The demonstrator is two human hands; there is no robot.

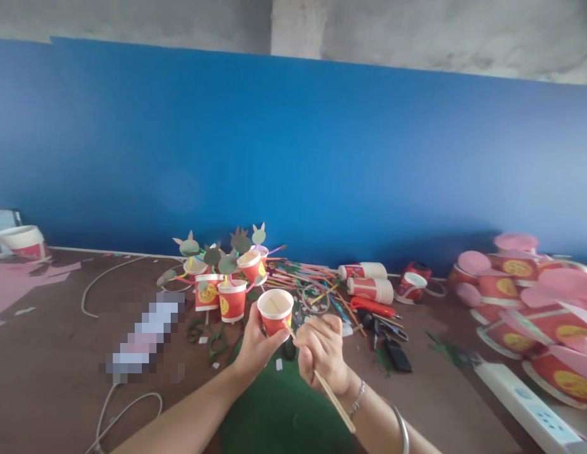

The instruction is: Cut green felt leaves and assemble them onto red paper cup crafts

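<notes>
My left hand (pixel 256 345) is wrapped round a red and white paper cup (pixel 275 304), its open mouth tilted toward me. In my right hand (pixel 323 353), closed in a fist, is a thin wooden stick (pixel 335 402) that looks like a chopstick. The stick's upper end meets the near side of the cup just below the rim; whether it has gone through the wall I cannot tell. Just behind stand several red paper cups (pixel 231 301) with green paper animal heads (pixel 188 246) and coloured stems. Green paper (pixel 284 410) lies under my hands.
Coloured pipe cleaners or sticks (pixel 297 276) are heaped behind the cup. Stacked cups (pixel 371 291), a red-handled tool (pixel 372 307) and a black object (pixel 398 355) lie to the right. Pink-topped cups (pixel 515 268) and a power strip (pixel 529 403) stand far right; a cable (pixel 104 416) runs left.
</notes>
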